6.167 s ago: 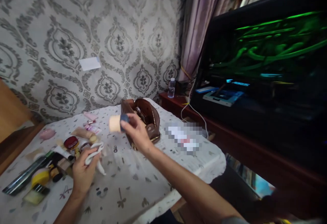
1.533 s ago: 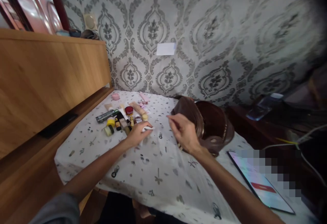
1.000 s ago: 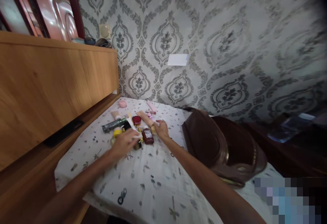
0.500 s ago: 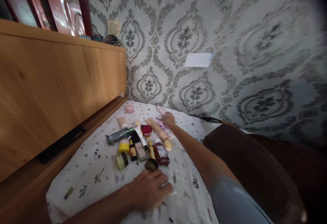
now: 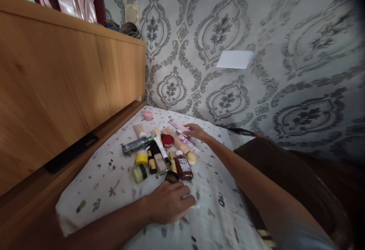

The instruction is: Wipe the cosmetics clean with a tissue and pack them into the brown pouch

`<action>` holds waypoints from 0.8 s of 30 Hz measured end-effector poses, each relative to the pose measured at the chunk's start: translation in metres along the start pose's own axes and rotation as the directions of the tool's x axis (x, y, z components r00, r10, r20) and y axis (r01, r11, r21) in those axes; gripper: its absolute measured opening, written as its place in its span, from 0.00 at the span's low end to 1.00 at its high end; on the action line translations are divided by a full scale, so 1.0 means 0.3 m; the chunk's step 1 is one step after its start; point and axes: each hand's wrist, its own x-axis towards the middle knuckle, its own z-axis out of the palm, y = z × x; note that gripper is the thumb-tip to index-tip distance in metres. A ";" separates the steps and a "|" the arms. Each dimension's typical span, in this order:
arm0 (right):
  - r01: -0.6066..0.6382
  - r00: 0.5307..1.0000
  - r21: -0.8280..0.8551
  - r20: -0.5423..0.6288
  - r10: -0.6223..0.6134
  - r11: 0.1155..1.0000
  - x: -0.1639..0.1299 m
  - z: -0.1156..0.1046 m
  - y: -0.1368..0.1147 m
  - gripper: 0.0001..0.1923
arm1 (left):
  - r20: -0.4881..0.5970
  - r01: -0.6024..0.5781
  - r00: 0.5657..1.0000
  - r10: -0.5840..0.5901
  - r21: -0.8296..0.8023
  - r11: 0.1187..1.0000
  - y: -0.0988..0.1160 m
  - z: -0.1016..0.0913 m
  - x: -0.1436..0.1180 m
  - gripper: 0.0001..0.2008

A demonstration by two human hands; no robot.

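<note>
My right hand [image 5: 196, 132] reaches to the far side of a cluster of cosmetics, its fingers on the near end of a pink tube [image 5: 179, 125]. Under that tube lies a clear-and-purple pack [image 5: 188, 143], beside a beige tube [image 5: 178, 141]. My left hand [image 5: 172, 202] lies on the patterned cloth with fingers bent and apart. Its knuckles are close to a dark-lidded jar [image 5: 172, 176]; whether they touch I cannot tell. Nearby are a dark red bottle [image 5: 184, 166], a gold bottle [image 5: 172, 163], a red round tin [image 5: 167, 141] and a yellow-lidded jar [image 5: 142, 157].
A pink jar [image 5: 148, 115] stands apart at the back. The green-capped bottle [image 5: 135, 146] lies on the left of the cluster. A wooden cabinet [image 5: 71, 71] borders the left, patterned wallpaper [image 5: 171, 86] the back, and a dark brown bag [image 5: 273, 166] the right.
My right hand has brought the pink tube nearer the cluster, and its fingers have straightened somewhat. My left hand stays about where it was. The view has shifted slightly.
</note>
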 end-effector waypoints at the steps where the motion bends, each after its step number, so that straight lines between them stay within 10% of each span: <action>1: 0.020 1.000 -0.011 0.009 -0.019 1.000 -0.024 -0.005 -0.006 0.22 | 0.015 0.001 1.000 -0.001 -0.009 1.000 0.001 -0.003 0.000 0.06; 12: -0.049 0.993 -0.170 -0.116 0.029 0.984 -0.031 -0.023 -0.165 0.22 | 0.027 0.013 1.000 -0.011 -0.082 0.997 0.003 -0.009 -0.001 0.05; 24: 0.305 0.950 -0.102 -0.037 -0.310 0.947 0.302 0.286 -0.580 0.27 | 0.002 -0.033 0.999 0.034 -0.096 0.995 -0.024 0.012 0.018 0.07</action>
